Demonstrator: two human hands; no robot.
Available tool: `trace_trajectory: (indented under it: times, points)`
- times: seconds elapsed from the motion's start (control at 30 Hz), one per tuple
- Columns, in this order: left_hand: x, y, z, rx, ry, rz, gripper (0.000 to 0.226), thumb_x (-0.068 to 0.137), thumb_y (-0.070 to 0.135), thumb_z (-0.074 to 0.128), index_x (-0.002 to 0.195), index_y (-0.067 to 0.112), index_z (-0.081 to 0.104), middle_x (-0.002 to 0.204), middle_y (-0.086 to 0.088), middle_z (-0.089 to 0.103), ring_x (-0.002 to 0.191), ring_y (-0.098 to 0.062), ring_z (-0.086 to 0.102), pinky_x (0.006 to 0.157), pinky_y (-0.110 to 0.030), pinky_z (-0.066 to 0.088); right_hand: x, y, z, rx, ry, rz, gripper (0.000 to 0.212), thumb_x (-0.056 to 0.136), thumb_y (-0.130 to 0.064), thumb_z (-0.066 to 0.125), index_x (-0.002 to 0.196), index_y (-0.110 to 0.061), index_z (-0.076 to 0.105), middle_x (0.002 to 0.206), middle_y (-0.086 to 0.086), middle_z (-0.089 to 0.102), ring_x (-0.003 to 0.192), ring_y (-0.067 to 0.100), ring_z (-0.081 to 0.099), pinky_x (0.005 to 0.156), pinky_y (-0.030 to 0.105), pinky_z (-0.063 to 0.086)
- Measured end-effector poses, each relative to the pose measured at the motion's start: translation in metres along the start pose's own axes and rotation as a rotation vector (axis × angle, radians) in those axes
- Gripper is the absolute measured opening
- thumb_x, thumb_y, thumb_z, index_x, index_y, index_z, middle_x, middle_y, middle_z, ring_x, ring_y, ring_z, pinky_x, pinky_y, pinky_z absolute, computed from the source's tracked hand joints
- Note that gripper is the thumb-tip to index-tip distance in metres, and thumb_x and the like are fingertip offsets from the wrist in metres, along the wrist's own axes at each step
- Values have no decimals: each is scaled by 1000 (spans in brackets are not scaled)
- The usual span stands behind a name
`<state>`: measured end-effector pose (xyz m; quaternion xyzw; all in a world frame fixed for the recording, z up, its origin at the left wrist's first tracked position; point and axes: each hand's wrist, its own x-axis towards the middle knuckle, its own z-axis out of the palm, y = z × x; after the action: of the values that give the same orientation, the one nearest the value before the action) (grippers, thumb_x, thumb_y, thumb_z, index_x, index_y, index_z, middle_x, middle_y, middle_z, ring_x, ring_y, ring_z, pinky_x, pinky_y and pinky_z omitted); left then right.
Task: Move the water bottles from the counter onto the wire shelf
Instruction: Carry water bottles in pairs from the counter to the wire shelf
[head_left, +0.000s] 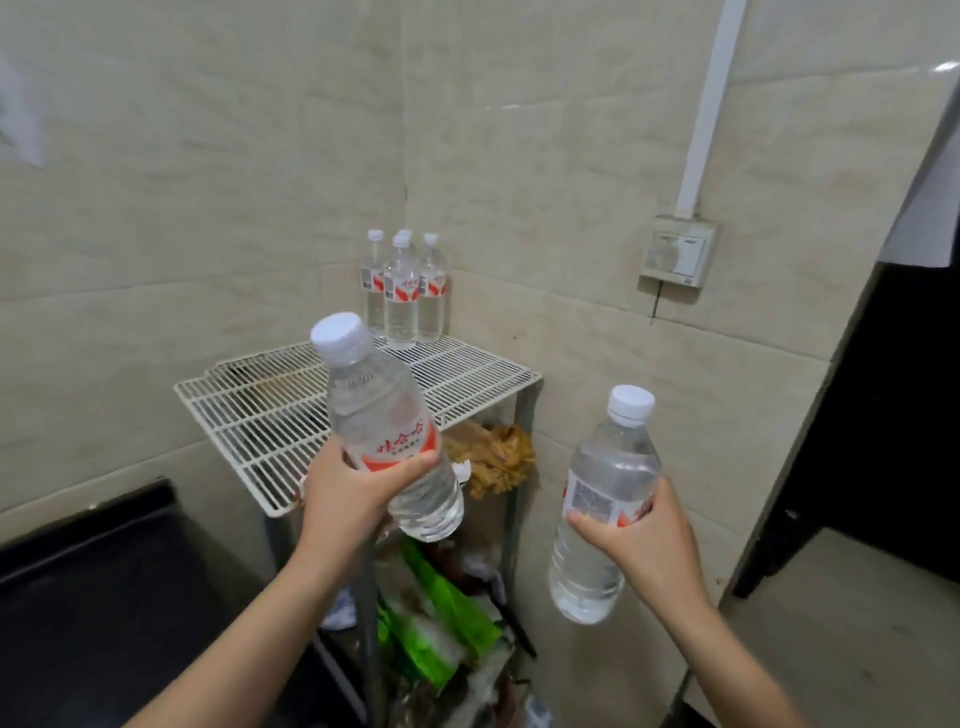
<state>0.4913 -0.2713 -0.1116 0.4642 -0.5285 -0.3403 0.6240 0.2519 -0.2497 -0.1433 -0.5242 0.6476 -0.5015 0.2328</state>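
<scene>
Now, the dark counter (104, 597) sits low down, to the left of the wire shelf (249, 410), and its corner comes close to the shelf's near leg

The left hand (348, 493) is up in front of the near edge of the wire shelf. It holds the first bottle (384, 415) tight, with the fingers and thumb wrapped round the red and white label. The bottle leans. Its white cap points up and to the left, high above the hand, and its round bottom sticks out below the hand on the right side. It is full of clear water

At the far back corner of the wire shelf, by the wall, four bottles (402, 291) stand up straight in a tight bunch, touching each other

Under the wire shelf there is a yellow-brown bundle (498, 457), and lower down some green bags (447, 613)

To the right of the wire shelf, well apart from it, the right hand (649, 540) holds the second bottle (602, 499) in the air. The fingers curl round the label in the middle of the bottle. The white cap is above the hand, and the bottom half hangs down below the hand, a bit to its left

Higher up on the wall, right of the wire shelf, is a wall switch (675, 252)
</scene>
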Motion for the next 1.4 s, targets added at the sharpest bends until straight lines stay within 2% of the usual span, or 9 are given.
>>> trace_trajectory:
  times: [0.1, 0.17, 0.33, 0.6, 0.83, 0.97, 1.1, 1.23, 1.4]
  points:
    - [25, -4, 11, 51, 64, 11, 47, 59, 16, 82, 103, 21, 65, 94, 4, 72, 81, -3, 66, 75, -25, 49, 38, 3, 9, 27, -7, -15, 58, 53, -28, 85, 99, -21, 50, 95, -2, 63, 92, 25, 63, 81, 38, 51]
    - [45, -8, 15, 73, 100, 15, 54, 60, 15, 79, 111, 12, 62, 100, -2, 70, 89, -9, 65, 81, -30, 50, 66, 1, 18, 67, -11, -35, 56, 53, -25, 86, 95, -21, 49, 91, -2, 62, 92, 26, 63, 80, 37, 50]
    - [100, -22, 23, 60, 175, 12, 71, 47, 33, 76, 112, 11, 60, 97, 2, 69, 91, -11, 65, 76, -26, 50, 132, -12, 50, 202, -6, -101, 77, 37, -47, 81, 103, -20, 52, 102, 1, 66, 94, 23, 64, 85, 47, 53]
    - [216, -57, 34, 117, 241, 16, 54, 58, 19, 80, 106, 24, 56, 91, 8, 65, 85, -6, 61, 70, -20, 45, 254, -42, 114, 276, -70, -223, 74, 50, -27, 87, 113, -19, 49, 112, 1, 62, 103, 21, 61, 91, 45, 51]
    - [265, -87, 32, 207, 317, -90, 82, 40, 42, 77, 115, 14, 58, 98, -2, 69, 87, -16, 65, 80, -36, 52, 337, -45, 172, 211, -164, -189, 62, 59, -26, 84, 105, -24, 41, 100, -6, 53, 96, 17, 56, 84, 31, 47]
    - [264, -94, 26, 234, 385, -162, 88, 26, 56, 84, 104, 20, 62, 91, 3, 70, 85, -15, 66, 84, -40, 52, 381, -51, 214, 171, -173, -176, 57, 61, -33, 82, 99, -23, 41, 98, -1, 59, 92, 23, 61, 83, 39, 52]
    - [263, -93, 32, 243, 479, -203, 67, 28, 41, 89, 88, 27, 62, 86, 1, 72, 82, -18, 67, 83, -42, 52, 421, -59, 251, 190, -165, -122, 63, 62, -33, 81, 109, -12, 47, 110, 10, 63, 98, 31, 61, 83, 41, 51]
    - [260, -96, 39, 224, 514, -210, 54, 41, 24, 82, 91, 24, 62, 86, -2, 72, 84, -21, 67, 84, -43, 52, 435, -56, 269, 151, -118, -143, 72, 61, -35, 81, 118, -7, 48, 114, 14, 63, 102, 33, 60, 83, 39, 50]
    - [270, -99, 60, 235, 534, -210, 55, 37, 33, 84, 87, 26, 62, 78, 2, 74, 74, -12, 69, 71, -31, 53, 449, -52, 283, 54, -247, -209, 72, 65, -41, 78, 120, -7, 45, 114, 11, 59, 99, 27, 57, 80, 31, 44]
